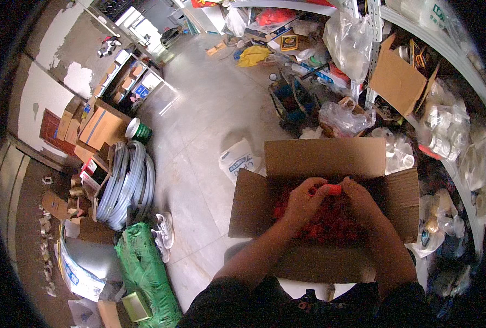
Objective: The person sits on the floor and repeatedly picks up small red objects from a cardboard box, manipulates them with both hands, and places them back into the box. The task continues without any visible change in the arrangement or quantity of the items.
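An open cardboard box (pixel 325 158) stands before me, its flaps spread outward. Many small red plastic pieces (pixel 329 225) lie inside, in shadow. Over the box, my left hand (pixel 304 203) grips a bright red plastic piece (pixel 334 189), short and tube-like, between thumb and fingers. My right hand (pixel 359 201) pinches at the right end of that same piece, fingertips together. The exact shape of the piece is partly covered by my fingers.
Metal shelving (pixel 464 197) with bagged fittings runs along the right. Coiled grey hose (pixel 126 184), a green wrapped bundle (pixel 144 270) and white shoes (pixel 163 235) lie at left. A white printed bag (pixel 238 160) is on the tiled floor (pixel 193 164) beyond the box.
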A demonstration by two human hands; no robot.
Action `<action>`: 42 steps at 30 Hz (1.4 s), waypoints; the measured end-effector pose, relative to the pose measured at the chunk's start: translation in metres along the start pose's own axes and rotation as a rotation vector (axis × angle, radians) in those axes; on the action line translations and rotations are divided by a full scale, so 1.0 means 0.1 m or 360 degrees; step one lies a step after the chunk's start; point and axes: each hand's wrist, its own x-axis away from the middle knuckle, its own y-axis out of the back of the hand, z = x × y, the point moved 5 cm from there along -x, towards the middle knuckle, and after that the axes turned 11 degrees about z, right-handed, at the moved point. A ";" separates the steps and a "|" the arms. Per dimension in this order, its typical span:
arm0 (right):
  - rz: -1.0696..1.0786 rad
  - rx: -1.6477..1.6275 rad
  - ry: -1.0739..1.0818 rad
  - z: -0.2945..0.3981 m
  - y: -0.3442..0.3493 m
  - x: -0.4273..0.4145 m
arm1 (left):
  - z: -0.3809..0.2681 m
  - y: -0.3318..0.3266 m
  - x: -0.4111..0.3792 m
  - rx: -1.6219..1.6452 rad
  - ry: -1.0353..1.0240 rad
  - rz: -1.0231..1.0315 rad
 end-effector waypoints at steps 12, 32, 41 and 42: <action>-0.0043 0.0196 0.0149 0.15 -0.14 0.09 | 0.02 0.00 0.01 0.0154 0.0065 0.0054; 0.0020 0.1058 0.0454 0.40 -0.38 0.26 | -0.06 -0.26 0.10 -0.0335 0.0092 0.0685; 0.0064 0.1100 0.0104 0.44 -0.41 0.30 | -0.01 -0.21 0.12 -0.0205 -0.0607 0.0386; 0.0008 0.1018 0.0077 0.44 -0.40 0.30 | -0.01 -0.18 0.10 -0.0230 -0.0567 0.0340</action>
